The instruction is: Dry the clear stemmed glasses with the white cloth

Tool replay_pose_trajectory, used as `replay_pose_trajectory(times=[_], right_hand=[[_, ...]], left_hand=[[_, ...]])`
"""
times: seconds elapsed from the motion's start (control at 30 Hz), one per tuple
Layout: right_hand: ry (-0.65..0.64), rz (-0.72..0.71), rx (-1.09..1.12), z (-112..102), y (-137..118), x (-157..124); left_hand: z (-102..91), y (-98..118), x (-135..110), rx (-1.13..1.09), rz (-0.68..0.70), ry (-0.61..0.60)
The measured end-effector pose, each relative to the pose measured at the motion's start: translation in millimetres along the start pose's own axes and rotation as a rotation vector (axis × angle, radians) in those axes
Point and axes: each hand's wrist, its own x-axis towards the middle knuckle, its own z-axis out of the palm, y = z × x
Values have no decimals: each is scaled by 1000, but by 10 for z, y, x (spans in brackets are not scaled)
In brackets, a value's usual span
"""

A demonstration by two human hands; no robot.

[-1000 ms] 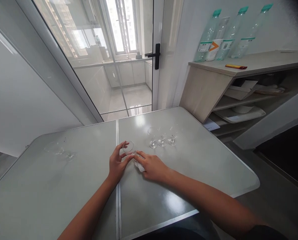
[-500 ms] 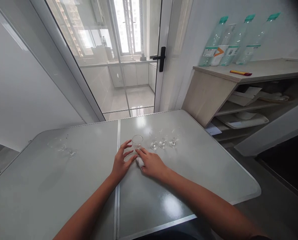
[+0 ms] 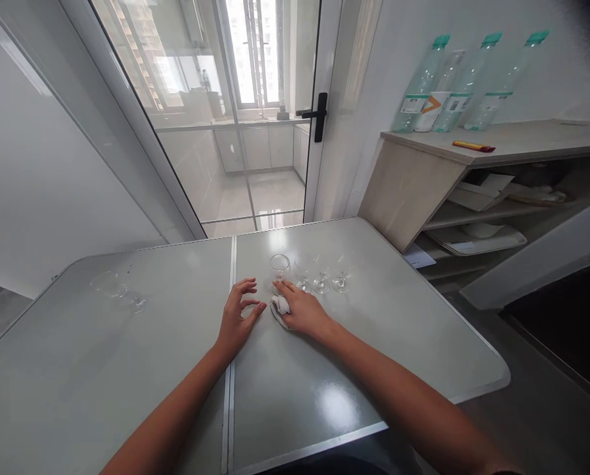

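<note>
My right hand (image 3: 302, 311) grips a bunched white cloth (image 3: 280, 305) under its palm, while its fingertips reach to the stem of a clear stemmed glass (image 3: 280, 262). This glass stands upright at the left end of a row with three similar glasses (image 3: 321, 284). The fingers hide part of its lower stem and foot. My left hand (image 3: 240, 310) is just to the left, apart from the glass, its fingers spread and curved around nothing. Far to the left, another clear stemmed glass (image 3: 107, 284) lies on its side on the table.
The grey folding table (image 3: 374, 356) has a metal seam down its middle. Beyond its far edge stands a glass door with a black handle (image 3: 319, 115). At the right, a wooden shelf (image 3: 404, 191) holds several green-capped bottles (image 3: 456, 99) and a red-and-yellow packet (image 3: 473, 146).
The glass has moved away from me and to the right, closer to the row, with my right fingers at its stem. My left hand has come apart from it.
</note>
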Motion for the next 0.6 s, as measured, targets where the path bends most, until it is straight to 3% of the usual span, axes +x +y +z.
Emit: replay_pose_trajectory(times=[0.2, 0.37, 0.6], right_hand=[[37, 1, 11, 46, 19, -15], [44, 11, 11, 54, 24, -23], [16, 24, 2, 35, 27, -10]], left_hand=[[-116, -12, 22, -10, 1, 87], [-289, -33, 71, -35, 37, 285], [-594, -107, 179, 156, 71, 561]])
